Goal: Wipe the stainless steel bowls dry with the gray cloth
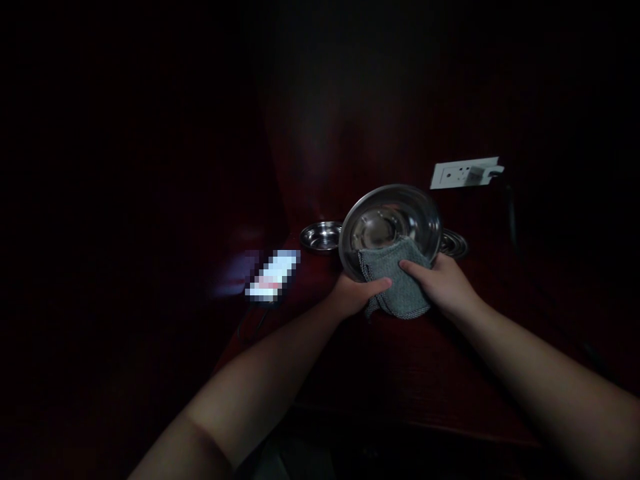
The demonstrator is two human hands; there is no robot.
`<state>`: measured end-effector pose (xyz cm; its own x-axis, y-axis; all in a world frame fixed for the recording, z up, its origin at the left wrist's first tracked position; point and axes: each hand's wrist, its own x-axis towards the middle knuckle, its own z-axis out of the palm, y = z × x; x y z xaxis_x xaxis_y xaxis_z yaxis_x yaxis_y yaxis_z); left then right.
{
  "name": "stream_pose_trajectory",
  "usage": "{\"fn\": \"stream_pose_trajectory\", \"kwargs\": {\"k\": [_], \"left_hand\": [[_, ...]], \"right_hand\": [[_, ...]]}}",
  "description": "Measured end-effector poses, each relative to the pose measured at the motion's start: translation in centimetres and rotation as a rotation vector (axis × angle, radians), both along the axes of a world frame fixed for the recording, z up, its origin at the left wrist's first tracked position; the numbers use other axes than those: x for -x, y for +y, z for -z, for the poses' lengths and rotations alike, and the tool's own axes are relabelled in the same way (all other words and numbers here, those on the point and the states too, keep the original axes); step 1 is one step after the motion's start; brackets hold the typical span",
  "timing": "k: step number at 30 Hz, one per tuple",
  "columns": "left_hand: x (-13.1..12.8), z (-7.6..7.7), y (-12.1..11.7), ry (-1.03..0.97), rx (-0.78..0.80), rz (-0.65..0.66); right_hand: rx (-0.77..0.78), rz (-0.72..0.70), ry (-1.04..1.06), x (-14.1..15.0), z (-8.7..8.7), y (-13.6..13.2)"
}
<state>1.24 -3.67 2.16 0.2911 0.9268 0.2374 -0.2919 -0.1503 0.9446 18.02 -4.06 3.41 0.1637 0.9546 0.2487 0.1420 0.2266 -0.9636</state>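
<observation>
head view shows the left hand (357, 293) and the right hand (450, 287), both clamped with the thumbs on a grey cloth (400, 293) and the metal bowl (373, 227), while the other fingers are mostly hidden. the bowl is held tilted above the dark red table (390, 373), its open side toward the camera, and the cloth covers its near rim. beyond are a shiny dish (323, 237) at left and a partly hidden dish (456, 244) at right; a bright phone (273, 277) lies further left, below a white wall socket (465, 173).

Gap between phone (273, 276) and bowl (383, 223); 1 dish (321, 238) blocks far end.
</observation>
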Motion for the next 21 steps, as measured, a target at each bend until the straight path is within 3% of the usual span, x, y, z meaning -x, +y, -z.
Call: {"fn": "stream_pose_trajectory", "kwargs": {"k": [7,12,16,21], "left_hand": [[0.0,0.6,0.7,-0.048,0.070,-0.014],[0.0,1.0,1.1,-0.058,0.097,-0.004],[0.4,1.1,1.2,-0.044,0.180,0.082],[1.2,0.4,1.2,-0.056,0.220,0.151]], "right_hand": [[-0.120,0.055,-0.106,-0.2,-0.1,0.2],[-0.125,0.060,-0.098,0.0,-0.3,0.2],[-0.125,0.107,-0.147,-1.0,-0.3,0.7],[-0.281,0.196,-0.363,-3.3,0.4,2.0]]}}
